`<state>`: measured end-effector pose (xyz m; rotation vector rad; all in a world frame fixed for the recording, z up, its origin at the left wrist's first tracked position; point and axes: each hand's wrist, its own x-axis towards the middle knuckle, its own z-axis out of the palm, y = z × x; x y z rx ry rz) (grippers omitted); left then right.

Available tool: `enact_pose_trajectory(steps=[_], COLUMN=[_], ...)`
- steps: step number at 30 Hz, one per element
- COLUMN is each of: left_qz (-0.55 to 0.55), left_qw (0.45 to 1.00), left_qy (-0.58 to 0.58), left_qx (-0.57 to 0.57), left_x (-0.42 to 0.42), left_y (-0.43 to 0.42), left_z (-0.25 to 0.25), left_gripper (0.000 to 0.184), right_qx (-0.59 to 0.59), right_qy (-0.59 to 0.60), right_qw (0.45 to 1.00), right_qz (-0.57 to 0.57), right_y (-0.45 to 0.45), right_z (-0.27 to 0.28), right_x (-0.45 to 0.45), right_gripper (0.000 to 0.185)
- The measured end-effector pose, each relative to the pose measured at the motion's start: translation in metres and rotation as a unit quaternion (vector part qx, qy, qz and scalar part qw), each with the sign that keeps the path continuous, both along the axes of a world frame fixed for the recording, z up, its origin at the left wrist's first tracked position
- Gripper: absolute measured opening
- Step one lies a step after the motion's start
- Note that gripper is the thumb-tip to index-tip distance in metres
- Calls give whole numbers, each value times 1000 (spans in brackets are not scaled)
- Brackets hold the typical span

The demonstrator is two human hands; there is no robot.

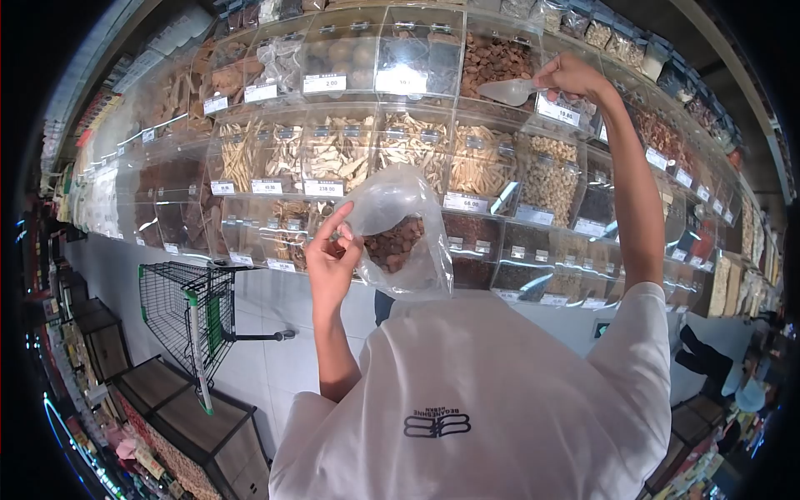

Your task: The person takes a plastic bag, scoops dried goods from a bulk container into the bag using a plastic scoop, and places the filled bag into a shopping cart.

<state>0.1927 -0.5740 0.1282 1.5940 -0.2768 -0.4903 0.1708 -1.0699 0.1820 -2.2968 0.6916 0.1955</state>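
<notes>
My left hand [335,250] pinches the edge of a clear plastic bag [429,271], which hangs with its mouth spread wide. Reddish-brown dried pieces [397,245] lie inside the bag. Higher up at the right, my right hand [573,79] is closed round the handle of a translucent scoop [505,92]. The scoop is at the front of a clear bin [500,60] filled with similar brown dried pieces; its bowl looks mostly free of pieces. Which fingers press on the bag is partly hidden by the hand itself.
Rows of clear bins with dried goods, such as pale slices [337,150] and light round pieces [548,171], rise before me. Price labels [323,188] line their fronts. A black and green shopping cart [200,312] stands at the left on the tiled floor, beside a display crate [187,408].
</notes>
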Motion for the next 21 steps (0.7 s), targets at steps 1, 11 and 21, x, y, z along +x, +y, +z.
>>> enact_pose_trajectory(steps=[1,11,21], left_qz=[-1,-42,-8], left_qw=[1000,999,999], left_qy=[0,11,1], left_qx=[5,18,34], left_x=[0,4,7], left_y=[-1,-15,4], left_z=[-1,-7,7], left_gripper=[55,54,50], right_qx=[1,-198,-325], right_qy=[0,-105,-124], right_qw=[1000,956,913], right_qz=[-16,-190,-211], right_y=[0,54,60], right_z=[-6,-109,-133], right_x=[2,1,48], right_gripper=[20,30,33])
